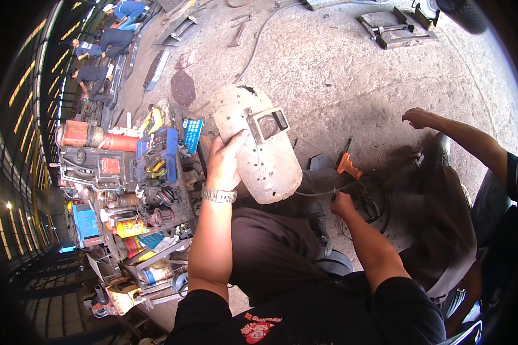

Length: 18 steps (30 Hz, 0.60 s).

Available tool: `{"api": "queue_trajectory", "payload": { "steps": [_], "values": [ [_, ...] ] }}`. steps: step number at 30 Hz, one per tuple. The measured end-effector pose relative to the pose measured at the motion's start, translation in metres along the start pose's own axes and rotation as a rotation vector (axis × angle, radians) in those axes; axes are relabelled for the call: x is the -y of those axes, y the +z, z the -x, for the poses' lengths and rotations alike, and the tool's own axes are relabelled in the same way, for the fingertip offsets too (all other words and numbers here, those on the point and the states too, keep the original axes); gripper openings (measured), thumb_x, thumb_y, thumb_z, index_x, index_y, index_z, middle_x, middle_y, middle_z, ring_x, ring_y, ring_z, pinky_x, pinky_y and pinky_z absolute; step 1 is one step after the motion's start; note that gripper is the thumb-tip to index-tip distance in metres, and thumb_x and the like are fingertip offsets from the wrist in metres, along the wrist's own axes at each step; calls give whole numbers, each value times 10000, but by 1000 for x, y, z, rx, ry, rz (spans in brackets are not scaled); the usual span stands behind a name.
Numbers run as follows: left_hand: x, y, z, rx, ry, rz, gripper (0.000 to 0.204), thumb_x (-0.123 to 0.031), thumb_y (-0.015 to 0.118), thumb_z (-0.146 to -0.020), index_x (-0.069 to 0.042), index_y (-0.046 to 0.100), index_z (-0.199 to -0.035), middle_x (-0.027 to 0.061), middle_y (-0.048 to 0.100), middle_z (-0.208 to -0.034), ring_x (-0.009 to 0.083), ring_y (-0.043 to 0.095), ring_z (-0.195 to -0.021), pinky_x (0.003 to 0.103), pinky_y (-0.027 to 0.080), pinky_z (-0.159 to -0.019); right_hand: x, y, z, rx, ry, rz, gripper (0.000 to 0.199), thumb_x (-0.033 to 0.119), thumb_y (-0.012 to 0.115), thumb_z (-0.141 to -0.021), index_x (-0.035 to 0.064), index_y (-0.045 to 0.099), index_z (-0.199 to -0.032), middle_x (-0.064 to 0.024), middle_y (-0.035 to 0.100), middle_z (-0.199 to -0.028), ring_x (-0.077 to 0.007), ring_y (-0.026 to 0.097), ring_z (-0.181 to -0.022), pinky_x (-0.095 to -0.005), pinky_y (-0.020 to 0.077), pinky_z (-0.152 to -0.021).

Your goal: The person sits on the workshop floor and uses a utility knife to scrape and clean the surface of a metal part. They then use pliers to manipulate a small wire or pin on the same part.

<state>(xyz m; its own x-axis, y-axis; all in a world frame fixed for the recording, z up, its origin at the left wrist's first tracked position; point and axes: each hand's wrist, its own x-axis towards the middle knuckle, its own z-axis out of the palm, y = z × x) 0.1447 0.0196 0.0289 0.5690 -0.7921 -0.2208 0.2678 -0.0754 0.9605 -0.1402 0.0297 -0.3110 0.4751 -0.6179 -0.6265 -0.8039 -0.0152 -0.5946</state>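
My left hand point(227, 161), with a metal watch on its wrist, grips a worn, pale welding mask point(265, 164) by its left edge. The mask is raised over my lap, its dark viewing window point(270, 125) in a metal frame near the upper right. My right hand point(342, 204) is closed in a fist to the right of the mask. A dark bit shows at its fingers near a black cable point(322, 194); what it holds is not clear. Just beyond lies an orange-handled tool point(349, 167) with a dark tip.
On my left stands a cluttered cart with a blue toolbox point(158, 150), a red cylinder point(120, 142) and several tools. A co-worker's hand point(420, 118) reaches in from the right. Metal frames point(397, 29) lie on the concrete floor. Several people crouch at far left.
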Motion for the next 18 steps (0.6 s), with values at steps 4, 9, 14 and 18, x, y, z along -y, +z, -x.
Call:
{"api": "queue_trajectory", "payload": {
  "steps": [4, 9, 14, 18],
  "values": [
    [6, -13, 2, -30, -53, -49, 197, -65, 689, -943, -20, 670, -1134, 48, 730, -1011, 132, 695, -877, 291, 557, -772, 33, -13, 18, -113, -212, -171, 383, 196, 629, -839, -38, 673, -1138, -299, 685, -1126, -471, 645, -1094, -507, 521, -952],
    [14, -9, -15, 51, -99, -46, 222, -29, 657, -941, -14, 642, -1162, 86, 729, -1011, 194, 727, -886, 343, 606, -773, 38, -28, -4, 11, -445, -212, 439, 266, 587, -900, -71, 616, -1180, -327, 610, -1265, -455, 576, -1221, -501, 465, -1029],
    [18, -18, -13, 88, -82, -32, 175, -37, 630, -958, -28, 667, -1129, 73, 735, -1009, 183, 729, -872, 350, 613, -741, 46, -51, 13, 201, -344, 294, 314, 212, 575, -807, -11, 739, -956, -291, 703, -978, -442, 694, -939, -499, 547, -818],
    [14, -10, -4, 71, -79, -77, 164, -33, 636, -961, -31, 680, -1119, 73, 740, -1021, 175, 728, -874, 337, 609, -749, 44, -69, 38, 313, -330, 262, 306, 165, 591, -775, -23, 739, -966, -261, 715, -988, -410, 705, -976, -469, 555, -818]
  ]
}}
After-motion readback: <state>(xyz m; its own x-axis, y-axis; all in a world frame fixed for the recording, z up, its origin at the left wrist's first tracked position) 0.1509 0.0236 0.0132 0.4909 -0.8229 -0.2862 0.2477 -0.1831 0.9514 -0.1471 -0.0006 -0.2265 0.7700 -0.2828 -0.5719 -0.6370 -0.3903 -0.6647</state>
